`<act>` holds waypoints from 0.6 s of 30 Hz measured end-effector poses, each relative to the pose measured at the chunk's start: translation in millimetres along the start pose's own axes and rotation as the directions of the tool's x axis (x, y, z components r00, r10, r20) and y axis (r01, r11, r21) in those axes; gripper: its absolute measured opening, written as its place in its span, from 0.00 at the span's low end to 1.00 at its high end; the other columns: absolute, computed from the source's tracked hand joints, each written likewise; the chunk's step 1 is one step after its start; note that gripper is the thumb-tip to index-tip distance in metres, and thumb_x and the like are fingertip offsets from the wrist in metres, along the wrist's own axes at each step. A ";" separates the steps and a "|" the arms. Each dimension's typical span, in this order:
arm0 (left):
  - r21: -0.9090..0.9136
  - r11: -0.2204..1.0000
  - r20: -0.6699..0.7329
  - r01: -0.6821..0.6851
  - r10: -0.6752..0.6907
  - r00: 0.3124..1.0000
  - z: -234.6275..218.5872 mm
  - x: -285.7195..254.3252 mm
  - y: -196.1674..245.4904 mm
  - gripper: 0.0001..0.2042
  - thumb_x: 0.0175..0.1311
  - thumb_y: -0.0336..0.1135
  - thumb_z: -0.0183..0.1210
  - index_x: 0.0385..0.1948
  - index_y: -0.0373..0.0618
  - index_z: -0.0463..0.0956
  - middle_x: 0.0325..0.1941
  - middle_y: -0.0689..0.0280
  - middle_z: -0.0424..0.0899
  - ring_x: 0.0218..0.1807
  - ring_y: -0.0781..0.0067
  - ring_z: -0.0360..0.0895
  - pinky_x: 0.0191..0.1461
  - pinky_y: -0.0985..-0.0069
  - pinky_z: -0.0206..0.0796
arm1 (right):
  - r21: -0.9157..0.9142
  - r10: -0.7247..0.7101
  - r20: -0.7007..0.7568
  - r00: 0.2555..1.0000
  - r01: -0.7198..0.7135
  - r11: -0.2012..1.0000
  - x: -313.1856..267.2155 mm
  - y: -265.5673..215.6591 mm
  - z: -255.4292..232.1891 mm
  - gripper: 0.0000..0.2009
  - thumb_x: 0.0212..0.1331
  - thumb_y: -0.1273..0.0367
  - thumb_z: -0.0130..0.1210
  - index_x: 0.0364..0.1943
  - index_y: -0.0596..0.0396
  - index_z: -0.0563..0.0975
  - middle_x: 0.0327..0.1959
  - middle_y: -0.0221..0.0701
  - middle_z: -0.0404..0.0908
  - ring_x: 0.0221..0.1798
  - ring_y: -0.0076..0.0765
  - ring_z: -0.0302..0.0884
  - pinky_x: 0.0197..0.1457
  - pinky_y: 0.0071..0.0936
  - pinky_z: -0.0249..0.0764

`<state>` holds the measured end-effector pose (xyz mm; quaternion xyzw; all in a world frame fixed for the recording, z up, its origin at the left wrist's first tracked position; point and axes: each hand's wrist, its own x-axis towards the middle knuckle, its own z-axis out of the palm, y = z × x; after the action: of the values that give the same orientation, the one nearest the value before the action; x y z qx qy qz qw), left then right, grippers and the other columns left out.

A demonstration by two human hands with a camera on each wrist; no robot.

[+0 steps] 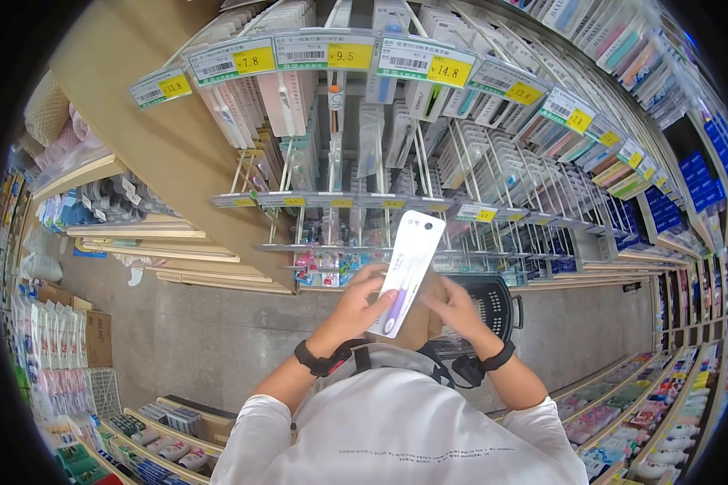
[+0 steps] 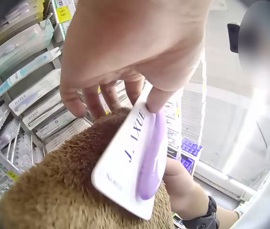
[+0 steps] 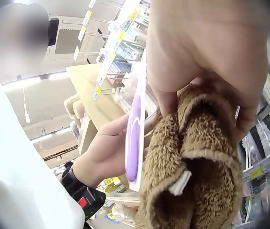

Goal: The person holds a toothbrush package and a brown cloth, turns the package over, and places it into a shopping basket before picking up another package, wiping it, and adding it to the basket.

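Note:
A white card pack with a purple toothbrush [image 1: 404, 279] is pinched between thumb and fingers of the left hand [image 1: 362, 303], tilted in front of the torso. In the left wrist view the left hand [image 2: 135, 47] has its thumb on the pack [image 2: 135, 152], which lies against a brown fluffy item [image 2: 73, 167]. The right hand [image 1: 459, 311] grips that item; in the right wrist view, the right hand [image 3: 209, 52] has its fingers around the folded fluffy item [image 3: 211, 157], which shows a white label. The pack [image 3: 135, 133] stands beside it there.
Racks of hanging toothbrush packs [image 1: 372, 137] with price tags rise in front. A black basket [image 1: 493, 307] is beyond the right hand. Low shelves of goods [image 1: 623, 412] flank the person, and a cardboard box [image 1: 99, 338] stands at the left.

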<state>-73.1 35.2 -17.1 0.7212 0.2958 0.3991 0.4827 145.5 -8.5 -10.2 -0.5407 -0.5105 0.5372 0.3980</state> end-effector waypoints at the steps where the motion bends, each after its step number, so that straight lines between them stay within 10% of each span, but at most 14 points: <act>1: -0.005 1.000 -0.053 0.030 -0.030 0.998 -2.0 0.4 1.9 0.11 0.63 0.32 0.54 0.43 0.36 0.76 0.47 0.62 0.75 0.48 0.73 0.71 0.50 0.76 0.62 | -0.001 -0.002 0.002 1.000 0.002 1.000 1.4 -2.2 -1.3 0.18 0.55 0.70 0.59 0.49 0.64 0.71 0.44 0.35 0.79 0.45 0.27 0.76 0.50 0.26 0.72; 10: -0.150 0.976 -0.039 0.157 -0.164 0.986 -9.8 1.1 -0.9 0.11 0.64 0.33 0.53 0.42 0.36 0.76 0.46 0.65 0.76 0.44 0.77 0.71 0.43 0.81 0.61 | 0.295 0.107 -0.177 0.978 -0.051 0.954 6.9 -21.5 -8.8 0.16 0.54 0.72 0.61 0.45 0.62 0.72 0.41 0.31 0.77 0.43 0.22 0.74 0.48 0.21 0.70; 18: -0.121 0.992 -0.069 0.041 -0.049 0.996 -12.1 -3.2 -9.7 0.10 0.63 0.32 0.54 0.42 0.37 0.77 0.48 0.63 0.76 0.47 0.72 0.70 0.50 0.75 0.62 | 0.004 -0.046 -0.020 0.999 0.046 0.999 2.6 -16.3 -20.1 0.17 0.50 0.76 0.60 0.45 0.59 0.72 0.43 0.32 0.77 0.46 0.25 0.73 0.50 0.22 0.69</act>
<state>-85.5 41.6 -24.5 0.6695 0.3047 0.4306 0.5230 163.0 -1.0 7.4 -0.5332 -0.5175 0.5236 0.4168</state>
